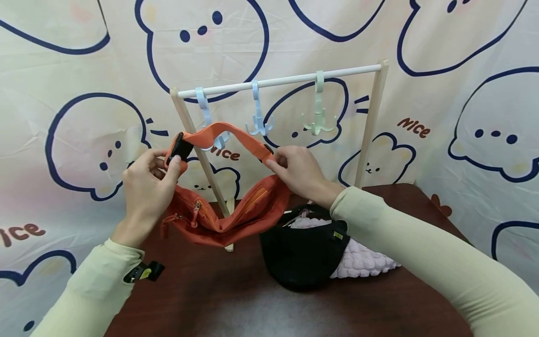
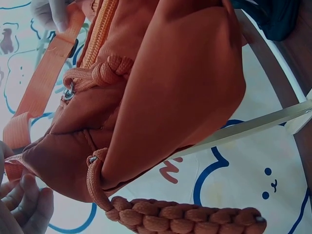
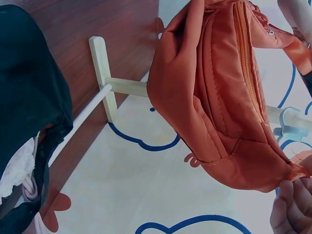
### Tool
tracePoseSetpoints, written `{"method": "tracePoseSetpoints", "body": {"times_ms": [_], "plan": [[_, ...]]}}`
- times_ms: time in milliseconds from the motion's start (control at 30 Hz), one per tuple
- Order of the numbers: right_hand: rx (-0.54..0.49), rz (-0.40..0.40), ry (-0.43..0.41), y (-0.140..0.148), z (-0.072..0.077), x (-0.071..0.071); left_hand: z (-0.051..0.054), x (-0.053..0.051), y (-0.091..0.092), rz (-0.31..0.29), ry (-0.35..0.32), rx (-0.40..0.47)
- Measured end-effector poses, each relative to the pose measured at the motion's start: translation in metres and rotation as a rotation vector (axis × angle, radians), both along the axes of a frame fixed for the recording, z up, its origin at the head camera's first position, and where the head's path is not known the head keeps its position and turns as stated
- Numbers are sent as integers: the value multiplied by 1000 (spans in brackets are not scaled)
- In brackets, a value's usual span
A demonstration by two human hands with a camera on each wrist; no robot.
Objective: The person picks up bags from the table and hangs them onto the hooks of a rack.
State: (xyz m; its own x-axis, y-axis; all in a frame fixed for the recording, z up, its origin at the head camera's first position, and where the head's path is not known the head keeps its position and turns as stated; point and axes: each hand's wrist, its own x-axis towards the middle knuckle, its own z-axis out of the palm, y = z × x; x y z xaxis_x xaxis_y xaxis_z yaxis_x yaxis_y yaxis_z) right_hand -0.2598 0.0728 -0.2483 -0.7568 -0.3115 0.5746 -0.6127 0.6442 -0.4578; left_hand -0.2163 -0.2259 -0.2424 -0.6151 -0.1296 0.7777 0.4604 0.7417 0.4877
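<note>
Two-handed, holds an orange bag (image 1: 227, 229) up by its strap (image 1: 223, 130), in front of a rack (image 1: 290, 81). With the left hand (image 1: 148, 185), grips the strap beside a black buckle (image 1: 183, 149), thumb over curled fingers; with the right hand (image 1: 301, 172), pinches the strap's other end. Hangs slack below, at four o'clock from the left hand and eight from the right, long axis roughly nine to three, tipped slightly up toward three. Arches at the strap toward twelve, across the front of the leftmost blue hook (image 1: 203, 100); cannot tell if touching. Nearer that hook, with the left hand, from which to look between one and two; nearer the middle blue hook (image 1: 258, 119), at eleven, with the right. Farther out, between twelve and one from the right hand, a green hook (image 1: 318, 110); at six, on the counter (image 1: 236, 290), a black bag (image 1: 299, 255); at five, pale pink cloth (image 1: 366, 260).
</note>
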Motion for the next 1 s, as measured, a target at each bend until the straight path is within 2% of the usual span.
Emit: {"method": "tracePoseSetpoints", "body": {"times_ms": [467, 1000], "plan": [[19, -16, -45, -1, 0, -1, -3, -1, -1, 0, -17, 4], [19, -1, -52, -8, -4, -5, -11, -2, -4, 20, -40, -51]]}}
